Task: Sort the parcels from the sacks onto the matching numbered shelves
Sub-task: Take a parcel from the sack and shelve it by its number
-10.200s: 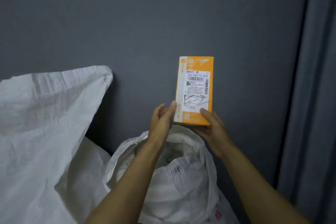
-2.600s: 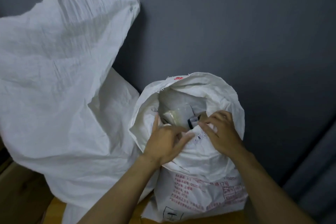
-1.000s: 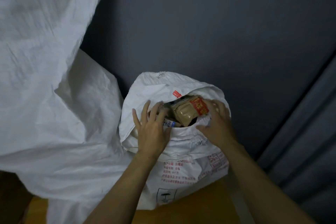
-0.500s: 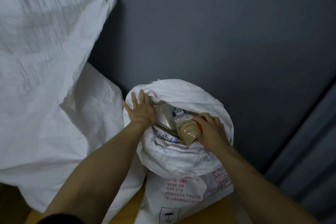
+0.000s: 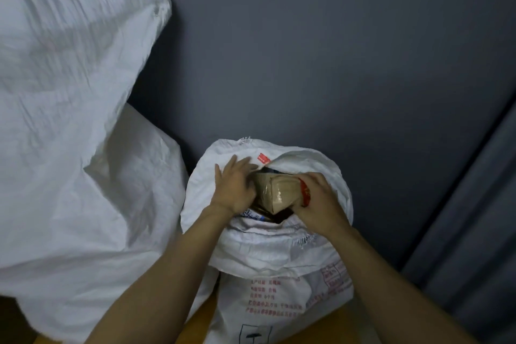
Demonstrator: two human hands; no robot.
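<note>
Looking down, we have both arms at the mouth of the small sack [image 5: 268, 254], a white woven bag that stands against the grey wall [image 5: 321, 50] with its top rolled outward. Our right grip [image 5: 321, 204] is curled round the right end of the brown parcel [image 5: 279, 194], fingers over the top and covering part of its red print. The parcel is taped and glossy. It sits tilted in the sack's opening, one corner pointing down into the dark inside.

Our left grip [image 5: 234, 187] lies flat against the inner left side of the rolled rim with its fingers fairly straight, holding nothing. Its palm edge is just beside the parcel's left face, and we cannot tell whether they touch. A red tag [image 5: 263, 158] shows on the rim near those fingertips. Under the left wrist, a second parcel [image 5: 251, 213] with blue print peeks out, lower in the sack.

To the left, the big sack [image 5: 69, 120] leans on the wall, touching the small one. Both rest on a yellow-brown surface [image 5: 201, 324]. A grey curtain [image 5: 474, 232] hangs at the right.
</note>
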